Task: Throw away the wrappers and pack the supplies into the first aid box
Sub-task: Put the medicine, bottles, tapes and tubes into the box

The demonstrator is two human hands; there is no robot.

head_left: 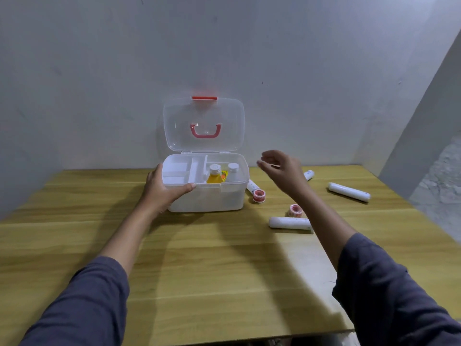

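**A:** Packing looks like the step in hand. The first aid box (207, 198) stands open at the back of the worktop (199, 270), its clear lid (203, 126) upright against the wall. A yellow bottle (215, 177) and a white-capped bottle (233, 171) stand in its right half.

**B:** And the hands?

**A:** The left hand (162, 188) grips the box's front left corner, thumb along the rim. The right hand (282, 168) hovers right of the box with loosely curled fingers, holding nothing.

**B:** So what does the next move call for?

**A:** Probably a reach down and right. A tape roll (259, 196) lies just beside the box's right corner, and a long white roll (290, 223) lies nearer the person. The box's white tray (179, 171) has shallow, bare compartments that should suit the small things.

**B:** How would they handle?

**A:** The tape is a stubby ring, red-and-white printed and easily pinched. The white roll is a soft-looking cylinder and may roll on the smooth wood grain. I cannot tell whether it is wrapped. The box is frosted, rigid plastic.
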